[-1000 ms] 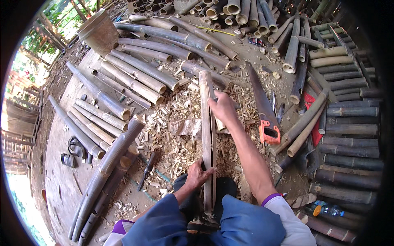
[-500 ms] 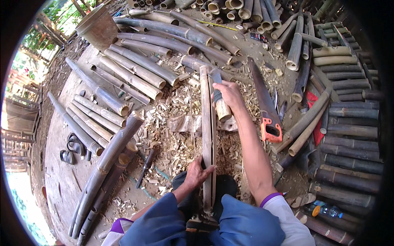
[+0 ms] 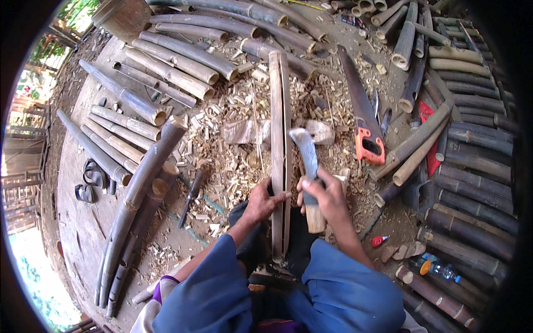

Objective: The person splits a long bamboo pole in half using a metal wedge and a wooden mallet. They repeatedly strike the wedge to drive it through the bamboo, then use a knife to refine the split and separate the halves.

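Note:
A long bamboo piece stands lengthwise between my knees, a dark split running down its right side. My left hand grips its lower half, thumb laid across the front and fingers at the left edge. Just right of the bamboo, my right hand is closed around a chopping knife. The knife has a curved metal blade pointing up and away, and a thick pale wooden handle below. Its blade is apart from the bamboo. A rough wooden block lies behind the bamboo among wood chips.
An orange-handled saw lies to the right, with stacked bamboo poles beyond. Bamboo lengths lie at the upper left, and thick poles lean left of my knees. A narrow dark tool and sandals are on the left.
My right hand has drawn the chopping knife down toward me, from the bamboo's upper part to beside my left hand. The left hand still holds the bamboo. The view has tilted slightly.

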Tool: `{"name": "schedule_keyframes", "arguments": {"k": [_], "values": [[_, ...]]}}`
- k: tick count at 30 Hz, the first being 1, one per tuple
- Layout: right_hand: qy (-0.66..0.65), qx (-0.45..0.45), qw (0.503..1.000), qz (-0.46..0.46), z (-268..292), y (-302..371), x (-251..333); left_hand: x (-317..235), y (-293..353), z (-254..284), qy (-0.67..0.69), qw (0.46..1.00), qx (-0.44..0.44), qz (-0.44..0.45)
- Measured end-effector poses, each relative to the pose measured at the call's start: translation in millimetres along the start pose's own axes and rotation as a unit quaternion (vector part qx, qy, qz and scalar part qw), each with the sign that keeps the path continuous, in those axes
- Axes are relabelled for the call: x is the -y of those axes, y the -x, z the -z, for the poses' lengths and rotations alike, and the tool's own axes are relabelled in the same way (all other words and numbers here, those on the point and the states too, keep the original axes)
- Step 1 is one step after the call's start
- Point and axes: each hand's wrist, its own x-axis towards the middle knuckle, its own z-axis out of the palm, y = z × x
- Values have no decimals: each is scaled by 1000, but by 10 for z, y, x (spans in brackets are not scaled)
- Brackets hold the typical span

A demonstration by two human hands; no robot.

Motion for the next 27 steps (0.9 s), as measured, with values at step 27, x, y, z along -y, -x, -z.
{"name": "schedule_keyframes", "arguments": {"k": [27], "values": [[442,-60,893,59,-184,478,-713,-37,36,-332,-216,971,-83,-63]]}}
